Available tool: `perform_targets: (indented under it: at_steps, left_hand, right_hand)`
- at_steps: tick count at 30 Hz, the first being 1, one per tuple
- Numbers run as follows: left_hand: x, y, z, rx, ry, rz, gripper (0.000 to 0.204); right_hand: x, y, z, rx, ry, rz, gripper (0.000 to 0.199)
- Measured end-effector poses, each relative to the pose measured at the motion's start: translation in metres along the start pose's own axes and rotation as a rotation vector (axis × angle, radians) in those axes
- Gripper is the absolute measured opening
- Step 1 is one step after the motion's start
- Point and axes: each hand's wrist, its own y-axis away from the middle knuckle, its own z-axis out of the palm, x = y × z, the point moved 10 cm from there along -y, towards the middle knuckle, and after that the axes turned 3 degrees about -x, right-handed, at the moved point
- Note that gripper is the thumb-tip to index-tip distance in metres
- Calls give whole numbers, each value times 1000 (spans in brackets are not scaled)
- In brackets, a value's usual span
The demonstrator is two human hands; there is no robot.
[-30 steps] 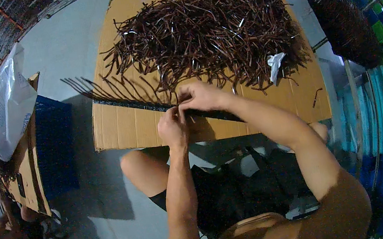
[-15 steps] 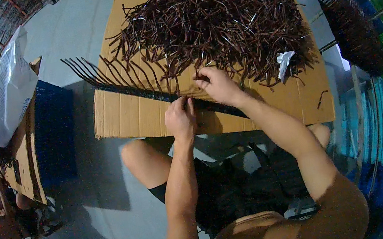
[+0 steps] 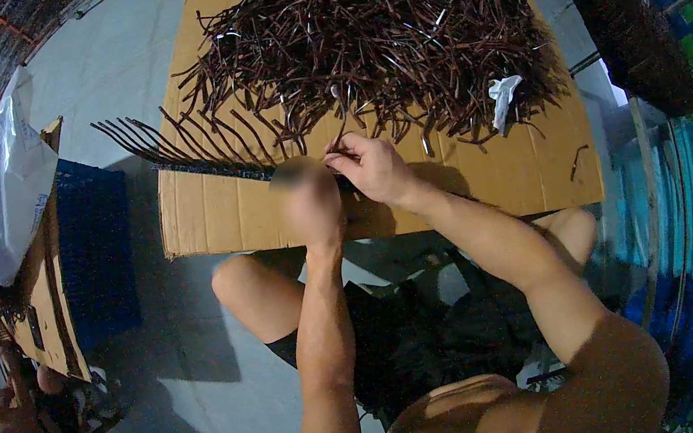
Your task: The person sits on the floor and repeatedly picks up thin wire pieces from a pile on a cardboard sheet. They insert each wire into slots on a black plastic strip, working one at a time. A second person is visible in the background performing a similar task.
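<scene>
1. Black strip with curved brown rods (image 3: 217, 171), left on tan cardboard surface (image 3: 225, 222); risk: skew from loose hold.
2. Left hand (image 3: 309, 206), over strip: blurred, can't tell whether fingers spread or pinching.
3. Right hand (image 3: 371, 172), just beside: fingers pinching, seemingly, thin brown rod (image 3: 339, 138); risk: drop from weak pinch.
4. Surface beyond hands: tangled heap of brown rods (image 3: 373, 40), then crumpled white scrap (image 3: 505, 103).
5. Room: milky plastic bag (image 3: 12, 192), grey floor (image 3: 202, 421), hanging teal strips (image 3: 691, 189).
</scene>
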Motion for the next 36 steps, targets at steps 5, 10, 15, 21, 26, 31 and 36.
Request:
perform_targets:
  at_steps: [5,10,15,21,26,31,36]
  left_hand:
    - [7,1,3,8,10,49,10]
    - [6,1,1,15,-30,33,9]
    - [4,1,2,29,-14,21,8]
    - [4,6,1,2,30,-3,11]
    - [6,3,2,1,-34,23,14]
    - [3,5,0,38,55,36,14]
    - [4,4,0,10,-27,-11,13]
  right_hand:
    - [0,1,-3,39,-42,1,20]
    - [0,1,-5,71,-54,-56,19]
    - [4,5,-3,-17,-19,39,19]
    - [-20,7,1,6,94,-130,20]
    - [-14,5,1,-4,50,-98,20]
    - [-3,3,3,-59,-10,-39,17]
    - [10,2,3,-36,-22,24,18]
